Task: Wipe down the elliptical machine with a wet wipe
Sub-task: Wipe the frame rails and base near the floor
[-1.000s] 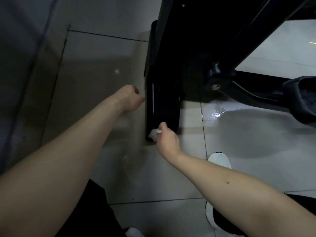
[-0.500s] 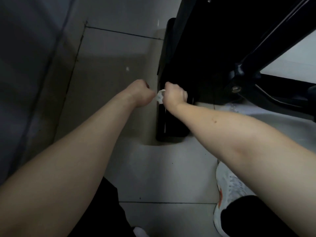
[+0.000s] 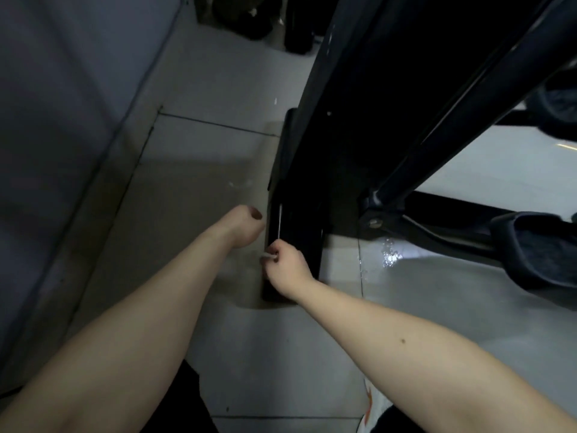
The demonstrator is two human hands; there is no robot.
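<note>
The black elliptical machine (image 3: pixel 359 98) rises at the upper right, and its black base bar (image 3: pixel 296 220) lies on the floor tiles. My right hand (image 3: pixel 285 264) is closed on a small white wet wipe (image 3: pixel 269 255) and presses it against the left edge of the base bar. My left hand (image 3: pixel 245 225) is curled into a fist just left of the bar, close to the wipe hand, with nothing visible in it.
A black pedal (image 3: pixel 537 245) and crank arm (image 3: pixel 437 232) sit at the right. Wet spots (image 3: pixel 390 254) glisten on the pale floor tiles. A grey wall (image 3: pixel 62 120) runs along the left. Dark objects (image 3: pixel 249 17) lie at the far top. My shoe (image 3: pixel 373 410) shows at the bottom.
My right hand has moved down the base bar with the wipe, away from the left hand. The view has shifted, showing more of the machine frame and floor.
</note>
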